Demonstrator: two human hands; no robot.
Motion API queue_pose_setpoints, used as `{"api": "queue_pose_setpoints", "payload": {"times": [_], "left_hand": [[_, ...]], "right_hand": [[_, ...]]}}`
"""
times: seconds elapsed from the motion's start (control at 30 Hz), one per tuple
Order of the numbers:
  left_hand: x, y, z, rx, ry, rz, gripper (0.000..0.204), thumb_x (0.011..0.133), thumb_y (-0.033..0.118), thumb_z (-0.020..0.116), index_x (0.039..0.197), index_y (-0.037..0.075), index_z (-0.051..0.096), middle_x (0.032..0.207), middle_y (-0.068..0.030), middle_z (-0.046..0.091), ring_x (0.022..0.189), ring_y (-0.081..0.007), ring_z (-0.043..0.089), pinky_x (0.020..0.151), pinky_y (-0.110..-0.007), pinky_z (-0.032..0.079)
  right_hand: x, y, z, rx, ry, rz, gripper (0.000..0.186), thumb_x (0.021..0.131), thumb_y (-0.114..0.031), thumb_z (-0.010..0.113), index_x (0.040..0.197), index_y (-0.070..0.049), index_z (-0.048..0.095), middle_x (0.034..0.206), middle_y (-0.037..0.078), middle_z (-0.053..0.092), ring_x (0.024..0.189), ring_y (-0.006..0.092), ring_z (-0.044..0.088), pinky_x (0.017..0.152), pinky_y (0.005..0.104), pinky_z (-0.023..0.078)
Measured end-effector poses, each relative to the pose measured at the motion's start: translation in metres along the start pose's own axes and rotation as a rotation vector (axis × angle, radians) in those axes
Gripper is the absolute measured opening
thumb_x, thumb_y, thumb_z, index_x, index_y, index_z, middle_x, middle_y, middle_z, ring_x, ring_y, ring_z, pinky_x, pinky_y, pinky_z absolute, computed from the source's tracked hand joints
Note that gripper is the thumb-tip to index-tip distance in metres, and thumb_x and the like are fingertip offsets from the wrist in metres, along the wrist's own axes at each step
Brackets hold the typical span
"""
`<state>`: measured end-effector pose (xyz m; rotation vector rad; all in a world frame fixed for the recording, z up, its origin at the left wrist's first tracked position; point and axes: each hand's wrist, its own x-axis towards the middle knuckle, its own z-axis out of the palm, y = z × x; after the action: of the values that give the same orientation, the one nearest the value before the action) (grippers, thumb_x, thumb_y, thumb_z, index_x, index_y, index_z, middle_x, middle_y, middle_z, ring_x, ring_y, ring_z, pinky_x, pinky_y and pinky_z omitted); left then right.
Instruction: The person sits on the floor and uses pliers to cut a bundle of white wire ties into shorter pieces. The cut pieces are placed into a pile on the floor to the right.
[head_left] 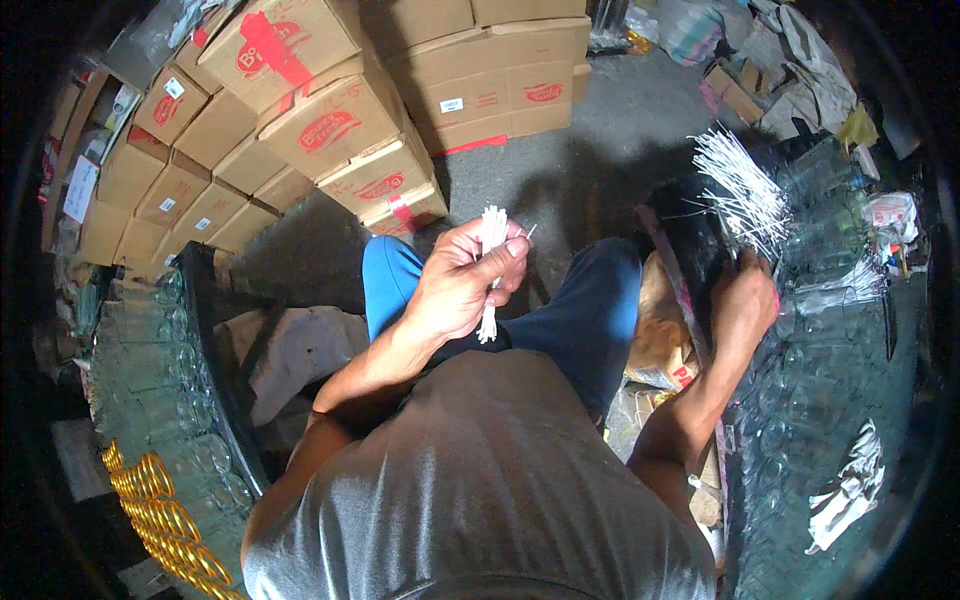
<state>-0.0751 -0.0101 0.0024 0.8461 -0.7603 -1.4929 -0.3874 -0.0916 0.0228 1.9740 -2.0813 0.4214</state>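
My left hand [462, 278] is closed around a bundle of thin white wick-like strands [488, 324] in front of my lap. The bundle stands nearly upright, its ends showing above and below my fingers. One strand [531, 231] sticks out at an angle by the fingertips. On the right, my right hand [745, 300] reaches to the near end of a larger pile of similar white strands [742, 185]. Its fingers are bent and pressed together there; what they pinch is too small and partly hidden to make out.
Clear glassware [800, 420] lines the right side, with a crumpled white cloth [848, 490] on it. More glassware [150, 370] stands at left, beside gold-coloured rings [160, 510]. Cardboard boxes [335, 130] are stacked ahead on the grey floor [610, 150]. Sacks [780, 60] lie far right.
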Motion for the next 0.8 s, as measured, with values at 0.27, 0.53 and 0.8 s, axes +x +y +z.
{"api": "queue_pose_setpoints", "payload": {"times": [0.27, 0.53, 0.8], "left_hand": [[0.002, 0.003, 0.008, 0.102, 0.020, 0.009, 0.009, 0.095, 0.008, 0.059, 0.100, 0.002, 0.058, 0.068, -0.0033, 0.056, 0.053, -0.0086, 0.047, 0.044, -0.022, 0.035], [0.006, 0.002, 0.018, 0.105, -0.062, 0.084, 0.008, 0.096, 0.009, 0.058, 0.096, 0.002, 0.057, 0.068, -0.0031, 0.055, 0.052, -0.0088, 0.046, 0.044, -0.022, 0.033], [-0.002, 0.017, 0.016, -0.052, -0.025, 0.026, 0.008, 0.096, 0.010, 0.059, 0.096, 0.002, 0.060, 0.071, -0.0045, 0.059, 0.052, -0.0089, 0.048, 0.042, -0.022, 0.032]], "right_hand": [[0.000, 0.004, 0.001, 0.039, 0.148, -0.065, 0.018, 0.078, -0.011, 0.065, 0.094, -0.004, 0.068, 0.091, 0.020, 0.065, 0.083, 0.0412, 0.063, 0.073, 0.0472, 0.050], [-0.015, -0.042, 0.021, 1.481, -0.037, 0.000, 0.016, 0.084, -0.002, 0.066, 0.099, 0.001, 0.065, 0.078, 0.006, 0.066, 0.075, 0.0135, 0.062, 0.073, 0.0295, 0.051], [-0.030, -0.150, -0.007, 1.859, -0.488, -0.047, 0.008, 0.087, -0.002, 0.064, 0.094, 0.001, 0.066, 0.079, 0.005, 0.068, 0.076, 0.0121, 0.063, 0.071, 0.0268, 0.051]]}}
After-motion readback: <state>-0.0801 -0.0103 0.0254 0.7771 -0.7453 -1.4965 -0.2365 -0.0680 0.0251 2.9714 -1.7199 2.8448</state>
